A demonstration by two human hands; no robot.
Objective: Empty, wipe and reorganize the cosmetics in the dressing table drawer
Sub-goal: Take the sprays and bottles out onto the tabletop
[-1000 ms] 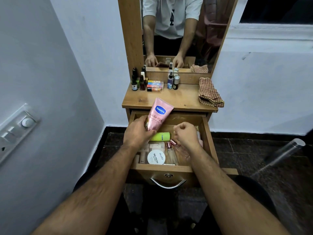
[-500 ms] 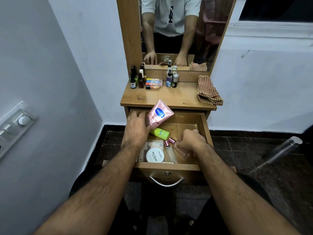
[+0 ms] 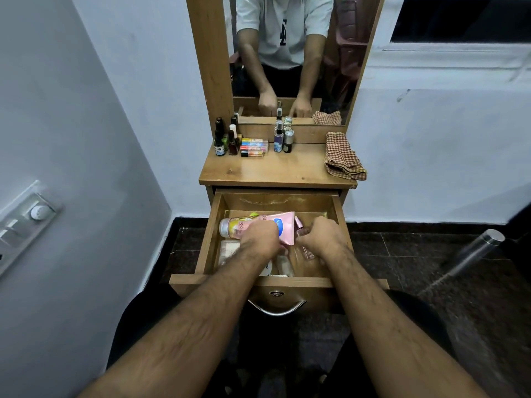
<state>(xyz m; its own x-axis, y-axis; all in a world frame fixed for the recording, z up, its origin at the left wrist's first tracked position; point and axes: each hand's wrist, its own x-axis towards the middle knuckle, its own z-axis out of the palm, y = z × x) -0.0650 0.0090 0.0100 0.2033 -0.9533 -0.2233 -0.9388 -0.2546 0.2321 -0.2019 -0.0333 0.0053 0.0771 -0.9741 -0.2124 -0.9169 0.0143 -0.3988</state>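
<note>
Both hands down inside the open drawer (image 3: 214,242) of the dressing desk (image 3: 275,170). Left hand (image 3: 260,239) curled over a pink lotion tube (image 3: 283,226), gripping it; tube lying across the back part of the drawer, flat end to the right. Just beside it on the left, a pale bottle with yellow print (image 3: 234,226), lying on its side, partly under the same hand. Right hand (image 3: 321,238) with fingers bent around a small clear bottle with pink cap (image 3: 300,229), pinching it near the tube's end. More small items in the front part of the drawer, mostly hidden by the forearms, not possible to identify.

On the desk top, well apart from the hands: dark small bottles (image 3: 225,140) at the back left, stacked colourful sticks (image 3: 254,146) next to them, two spray bottles (image 3: 283,137) in the middle, a folded checked cloth (image 3: 343,158) at the right edge. Behind, a mirror (image 3: 290,53) reflecting the person.
</note>
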